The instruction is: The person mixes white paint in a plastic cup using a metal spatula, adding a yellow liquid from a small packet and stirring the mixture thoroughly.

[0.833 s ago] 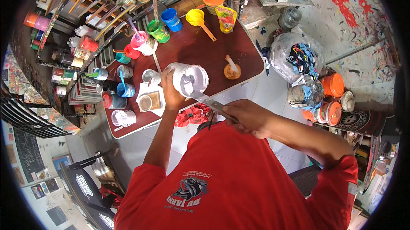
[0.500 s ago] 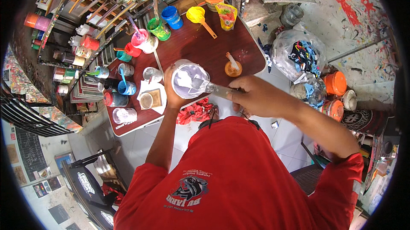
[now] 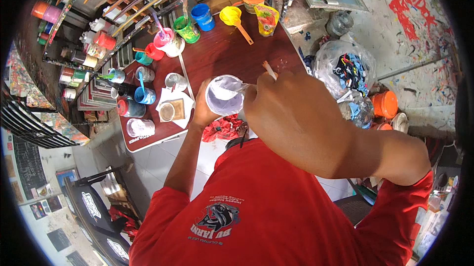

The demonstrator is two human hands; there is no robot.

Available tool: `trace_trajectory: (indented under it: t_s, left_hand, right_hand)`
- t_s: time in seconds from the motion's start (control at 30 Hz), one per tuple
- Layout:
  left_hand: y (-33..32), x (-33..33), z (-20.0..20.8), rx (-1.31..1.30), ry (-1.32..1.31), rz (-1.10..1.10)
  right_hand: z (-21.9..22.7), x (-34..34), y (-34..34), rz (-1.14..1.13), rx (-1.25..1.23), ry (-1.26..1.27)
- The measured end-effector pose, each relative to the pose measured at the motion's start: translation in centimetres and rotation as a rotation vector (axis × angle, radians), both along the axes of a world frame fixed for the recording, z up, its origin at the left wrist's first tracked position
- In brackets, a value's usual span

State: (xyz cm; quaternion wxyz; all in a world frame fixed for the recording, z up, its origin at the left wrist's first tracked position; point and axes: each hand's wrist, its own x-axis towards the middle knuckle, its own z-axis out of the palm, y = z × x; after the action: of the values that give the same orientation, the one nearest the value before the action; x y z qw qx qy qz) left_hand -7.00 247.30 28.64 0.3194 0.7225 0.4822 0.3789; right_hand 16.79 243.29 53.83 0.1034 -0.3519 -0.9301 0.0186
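Head view. Item one: white tub (image 3: 231, 108), mouth turned up toward the wearer, in front of the near edge of a dark red-brown table (image 3: 222, 58); whether its base rests on anything cannot be told. Contents: pale paste (image 3: 223, 91), with pale smears around the inner wall.

Item two: left hand (image 3: 203, 105), fingers curled around the left outer side of the tub. Item three: right hand (image 3: 291, 110), just right of the tub, back uppermost, fingers closed on a scraper (image 3: 241, 88); handle mostly hidden by the hand, blade reaching into the tub's mouth.

Left of the tub: a clear cup (image 3: 176, 82); a white sheet (image 3: 182, 119) bearing a round container (image 3: 168, 112); farther left, a paint-smeared pot (image 3: 140, 127), a red-lidded jar (image 3: 131, 108) and a blue cup (image 3: 144, 96) with a stirrer.

Beyond the tub, from left to right: a pink-rimmed pot (image 3: 170, 44), a green cup (image 3: 186, 30), a blue beaker (image 3: 203, 18), a yellow strainer (image 3: 230, 16) with an orange handle, a yellow pouch (image 3: 267, 21).

Below the tub: red cloth (image 3: 222, 128). Well to its right: a clear plastic bag (image 3: 325, 57) of dark and blue cloth scraps.
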Motion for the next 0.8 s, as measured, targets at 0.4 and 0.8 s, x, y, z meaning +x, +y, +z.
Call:
trace_trajectory:
  t_s: [0.4, 0.8]
  left_hand:
    - [-2.1, -0.2, -7.0, -0.135, -0.251, 0.060]
    - [-4.8, 3.2, -13.5, -0.083, -0.927, 0.260]
  right_hand:
    - [-8.2, -2.4, -0.4, 0.029, -0.220, -0.002]
    - [-10.7, -4.8, 0.3, 0.071, -0.625, 0.475]
